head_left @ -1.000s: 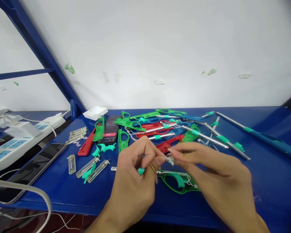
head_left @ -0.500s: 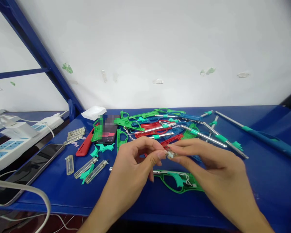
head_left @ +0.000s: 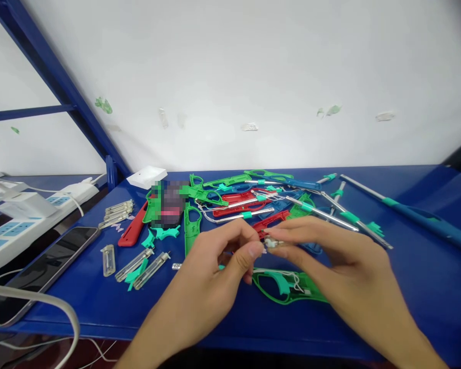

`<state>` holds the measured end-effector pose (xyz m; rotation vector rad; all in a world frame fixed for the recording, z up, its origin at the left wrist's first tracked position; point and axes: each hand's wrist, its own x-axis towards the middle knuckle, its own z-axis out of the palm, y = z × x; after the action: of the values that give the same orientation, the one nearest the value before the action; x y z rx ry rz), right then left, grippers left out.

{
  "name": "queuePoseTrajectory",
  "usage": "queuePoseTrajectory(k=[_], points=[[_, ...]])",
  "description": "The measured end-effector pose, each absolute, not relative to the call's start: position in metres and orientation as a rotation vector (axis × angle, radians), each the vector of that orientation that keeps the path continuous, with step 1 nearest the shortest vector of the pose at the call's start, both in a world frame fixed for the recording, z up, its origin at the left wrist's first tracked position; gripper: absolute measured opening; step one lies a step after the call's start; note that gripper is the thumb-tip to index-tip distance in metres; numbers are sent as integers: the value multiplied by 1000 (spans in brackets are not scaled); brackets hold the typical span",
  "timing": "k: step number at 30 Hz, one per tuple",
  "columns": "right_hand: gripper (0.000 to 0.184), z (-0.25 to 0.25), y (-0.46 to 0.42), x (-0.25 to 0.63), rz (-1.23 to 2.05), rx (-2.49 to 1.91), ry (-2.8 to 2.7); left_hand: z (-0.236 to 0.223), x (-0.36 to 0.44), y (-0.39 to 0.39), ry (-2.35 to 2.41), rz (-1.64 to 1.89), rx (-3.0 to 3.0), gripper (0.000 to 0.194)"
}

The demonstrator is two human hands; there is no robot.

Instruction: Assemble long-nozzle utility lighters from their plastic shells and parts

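My right hand (head_left: 330, 259) pinches a small clear lighter fuel tank (head_left: 273, 243), its whitish end pointing left; most of it is hidden by the fingers. Just left of it, my left hand (head_left: 225, 259) is closed, thumb against forefinger, with a tiny pale piece (head_left: 264, 251) showing at the tips. A small gap separates the two hands' fingertips. Below them lies an opened green lighter shell (head_left: 263, 295), holding a teal trigger (head_left: 282, 283), white wires and a metal tube partly covered by my left hand.
Several clear fuel tanks (head_left: 108, 260) and teal triggers (head_left: 136, 274) lie to the left, near a red shell (head_left: 132, 228). Behind my hands are heaped green, red and blue shells with metal tubes (head_left: 322, 212). A phone (head_left: 42, 271) and power strip (head_left: 7, 233) are at far left.
My left fingertips have drawn slightly away from the fuel tank, down and left, and a tiny pale piece now shows at them. My right hand stays nearly in place.
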<state>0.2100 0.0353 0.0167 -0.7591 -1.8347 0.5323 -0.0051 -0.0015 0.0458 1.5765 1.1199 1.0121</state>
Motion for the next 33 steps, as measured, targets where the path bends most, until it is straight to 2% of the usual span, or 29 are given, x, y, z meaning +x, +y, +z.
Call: queuePoseTrajectory(k=[4,9,22,33], points=[[30,17,34,210,607,-711,-1850,45,-4,-4,1109,995,1480,37],[27,16,34,208,619,-711,-1855,44,-5,-6,1107,983,1506,40],[22,7,30,202,308,-658,-1913,38,7,-8,1072,1077,1426,40],[29,8,26,198,184,-673,-1906,38,10,-6,1071,1118,1398,37]])
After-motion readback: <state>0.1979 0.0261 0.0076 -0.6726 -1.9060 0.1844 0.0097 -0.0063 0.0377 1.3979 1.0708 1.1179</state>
